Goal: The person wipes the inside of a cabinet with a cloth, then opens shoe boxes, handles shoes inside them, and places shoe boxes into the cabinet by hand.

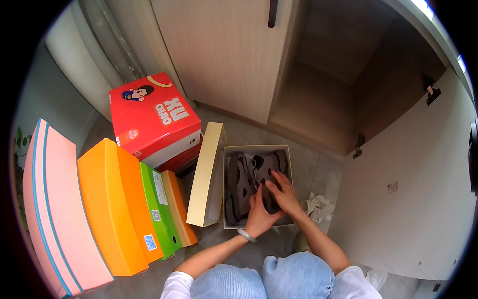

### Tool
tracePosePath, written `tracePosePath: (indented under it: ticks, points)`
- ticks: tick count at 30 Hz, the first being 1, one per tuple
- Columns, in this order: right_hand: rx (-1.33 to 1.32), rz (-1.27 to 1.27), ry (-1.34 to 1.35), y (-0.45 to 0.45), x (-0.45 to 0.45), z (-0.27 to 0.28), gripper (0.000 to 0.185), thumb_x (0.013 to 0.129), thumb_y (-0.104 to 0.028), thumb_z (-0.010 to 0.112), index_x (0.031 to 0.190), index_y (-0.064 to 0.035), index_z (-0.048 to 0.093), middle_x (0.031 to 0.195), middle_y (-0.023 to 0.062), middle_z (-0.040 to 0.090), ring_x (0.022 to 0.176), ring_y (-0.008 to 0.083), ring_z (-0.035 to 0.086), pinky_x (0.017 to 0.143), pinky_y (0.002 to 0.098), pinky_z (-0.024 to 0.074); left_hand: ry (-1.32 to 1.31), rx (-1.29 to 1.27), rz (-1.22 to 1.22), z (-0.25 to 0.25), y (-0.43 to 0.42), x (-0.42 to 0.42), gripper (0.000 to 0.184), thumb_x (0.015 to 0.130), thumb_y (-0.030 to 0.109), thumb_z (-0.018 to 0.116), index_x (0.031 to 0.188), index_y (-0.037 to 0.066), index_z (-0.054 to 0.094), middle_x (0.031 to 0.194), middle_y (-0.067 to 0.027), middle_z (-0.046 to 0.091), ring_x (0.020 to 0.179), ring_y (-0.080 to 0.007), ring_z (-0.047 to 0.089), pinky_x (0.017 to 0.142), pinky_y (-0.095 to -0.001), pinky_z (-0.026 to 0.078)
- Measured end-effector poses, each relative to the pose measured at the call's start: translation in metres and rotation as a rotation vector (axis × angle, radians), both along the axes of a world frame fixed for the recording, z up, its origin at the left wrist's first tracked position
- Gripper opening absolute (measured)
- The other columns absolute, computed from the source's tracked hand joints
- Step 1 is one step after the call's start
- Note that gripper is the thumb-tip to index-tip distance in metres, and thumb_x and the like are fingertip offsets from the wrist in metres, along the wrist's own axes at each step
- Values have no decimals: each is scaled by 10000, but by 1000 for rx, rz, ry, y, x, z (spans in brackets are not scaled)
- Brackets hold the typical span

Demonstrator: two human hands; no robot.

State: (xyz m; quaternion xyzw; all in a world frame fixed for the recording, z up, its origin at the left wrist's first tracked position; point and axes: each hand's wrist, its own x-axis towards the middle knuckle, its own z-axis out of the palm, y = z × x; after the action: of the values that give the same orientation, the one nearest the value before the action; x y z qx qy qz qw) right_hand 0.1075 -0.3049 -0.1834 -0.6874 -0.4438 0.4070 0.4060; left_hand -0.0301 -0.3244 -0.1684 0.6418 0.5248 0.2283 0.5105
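Observation:
A pair of dark grey-brown sneakers (239, 184) lies side by side in an open cream shoebox (290, 164) on the floor. My left hand (263, 215) reaches over the near edge of the box, its fingers stretched along the right-hand shoe. From the right, my right hand (285, 196) rests on that same shoe with its fingers apart and slightly bent. The two hands nearly meet, and they hide the shoe's near part. Propped on its side at the box's left is the cream lid (205, 174).
On the left stand a red box (154, 114), a green shoebox (159, 199), an orange box (109, 204) and a pink box (67, 209). Behind is a wooden cabinet (224, 55), its door (408, 194) swung open at right. Crumpled paper (318, 207) lies beside the shoebox.

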Motion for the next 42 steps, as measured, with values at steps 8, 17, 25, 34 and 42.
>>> tracePosePath:
  ticks: [8, 17, 25, 34, 42]
  points:
    - [235, 236, -649, -21, -3, -49, 546, 859, -153, 623, 1365, -8, 481, 1463, 185, 425, 1378, 353, 364, 1124, 500, 251, 212, 490, -100, 47, 18, -36, 432, 747, 94, 699, 1174, 106, 633, 1277, -174, 523, 1206, -403, 496, 982, -437, 443]
    - [273, 12, -335, -21, 0, -25, 392, 853, -37, 594, 1245, -48, 584, 1293, 183, 530, 1222, 349, 499, 1022, 401, 397, 880, 748, 242, 88, 43, -82, 783, 716, 45, 677, 1432, 68, 363, 1415, -220, 376, 1276, -413, 416, 1056, -530, 323]
    - [50, -98, 282, -18, 30, 27, 296, 979, -244, 549, 1173, -32, 621, 1078, 84, 631, 1011, 191, 616, 850, 311, 489, 782, 711, -19, 103, 21, -36, 909, 648, 94, 722, 1466, 76, 327, 1258, -227, 489, 1038, -372, 543, 881, -439, 471]
    - [-149, -26, 853, -14, 20, 18, 626, 903, -417, 661, 1322, 12, 483, 1121, 124, 642, 1035, 186, 612, 842, 304, 496, 205, 633, -311, 65, -2, -10, 673, 812, 236, 707, 1387, 50, 410, 1407, -229, 424, 1250, -436, 456, 1010, -469, 418]
    - [-183, -192, 94, -42, 36, 3, 682, 819, -451, 725, 1215, 70, 535, 967, 184, 683, 840, 247, 684, 746, 338, 526, 364, 290, 299, -23, 35, -84, 589, 899, 300, 621, 1365, -6, 430, 1376, -266, 444, 1268, -408, 446, 1058, -470, 354]
